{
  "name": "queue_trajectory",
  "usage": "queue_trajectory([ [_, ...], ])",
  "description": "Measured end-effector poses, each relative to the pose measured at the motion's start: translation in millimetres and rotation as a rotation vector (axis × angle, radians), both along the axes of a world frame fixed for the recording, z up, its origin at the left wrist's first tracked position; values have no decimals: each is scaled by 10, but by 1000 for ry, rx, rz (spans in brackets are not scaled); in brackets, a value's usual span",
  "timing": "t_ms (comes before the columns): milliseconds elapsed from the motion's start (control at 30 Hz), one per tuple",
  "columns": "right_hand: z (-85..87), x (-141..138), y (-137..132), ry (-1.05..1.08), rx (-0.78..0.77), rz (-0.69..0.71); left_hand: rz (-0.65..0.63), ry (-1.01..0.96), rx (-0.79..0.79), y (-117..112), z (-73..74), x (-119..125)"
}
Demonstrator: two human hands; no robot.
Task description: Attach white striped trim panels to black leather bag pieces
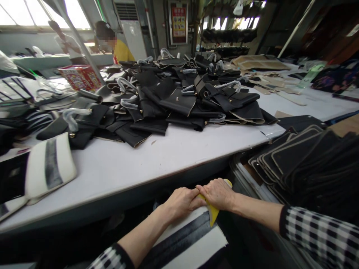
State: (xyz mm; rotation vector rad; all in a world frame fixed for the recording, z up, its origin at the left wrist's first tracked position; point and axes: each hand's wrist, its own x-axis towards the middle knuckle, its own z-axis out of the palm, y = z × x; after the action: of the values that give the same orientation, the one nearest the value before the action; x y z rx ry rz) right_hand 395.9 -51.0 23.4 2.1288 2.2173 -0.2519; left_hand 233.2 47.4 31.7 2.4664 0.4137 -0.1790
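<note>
Both my hands meet below the table's front edge, over a white pad with a dark stripe point(187, 243) that lies on my lap. My right hand point(217, 194) is closed on a yellow scraper-like tool point(212, 213), whose blade points down onto the pad. My left hand point(182, 201) is closed too, its fingers pressed against the right hand and the tool's top. I cannot make out whether the left hand grips the tool or only the pad's edge.
A white table point(157, 157) carries a big heap of black leather bag parts point(179, 101) with wrapped handles. A similar white striped pad point(49, 166) lies at left. Stacked dark panels point(303, 157) sit at right. A person in yellow point(120, 50) works at the far side.
</note>
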Motion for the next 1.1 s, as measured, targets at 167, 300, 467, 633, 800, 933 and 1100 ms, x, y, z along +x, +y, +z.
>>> queue_trajectory([
  [167,15,22,49,17,15,58,12,36,-30,35,94,-76],
  [300,86,153,173,69,53,-15,75,18,-88,203,301,-473],
  [467,-4,201,196,99,117,-152,536,-85,-341,459,315,-1512],
  [633,-158,71,177,218,89,-80,970,-232,-699,356,-77,-2338],
  [800,-179,15,153,364,71,-224,1080,-333,-538,165,-87,-2399],
  [933,-101,137,119,484,83,-371,985,-315,-402,163,214,-2173],
  [1100,-53,296,151,744,-49,-486,755,-321,-324,172,492,-1633],
])
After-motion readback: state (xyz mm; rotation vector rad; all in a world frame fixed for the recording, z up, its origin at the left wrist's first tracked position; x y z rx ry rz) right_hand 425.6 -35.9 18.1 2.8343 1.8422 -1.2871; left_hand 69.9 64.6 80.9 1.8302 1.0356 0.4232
